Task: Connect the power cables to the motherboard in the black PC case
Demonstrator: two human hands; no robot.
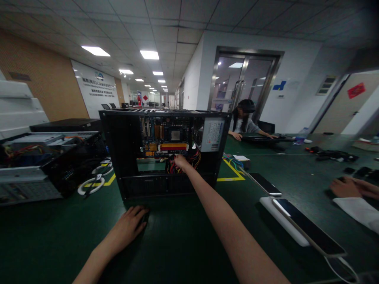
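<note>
An open black computer case [124,157] stands upright on the green table, its motherboard [164,136] and grey power supply [211,134] facing me. My right hand [180,161] reaches inside, fingers closed around the bundle of red, yellow and black cables [194,159] below the board. My left hand [130,225] lies flat on the table in front of the case's lower edge, fingers stretched out, holding nothing.
Other opened cases [35,165] sit at the left with white cable loops [91,183]. Two phones [308,228] lie at the right on a white block. A co-worker's hand [346,187] rests at the right edge; another person [245,120] sits behind.
</note>
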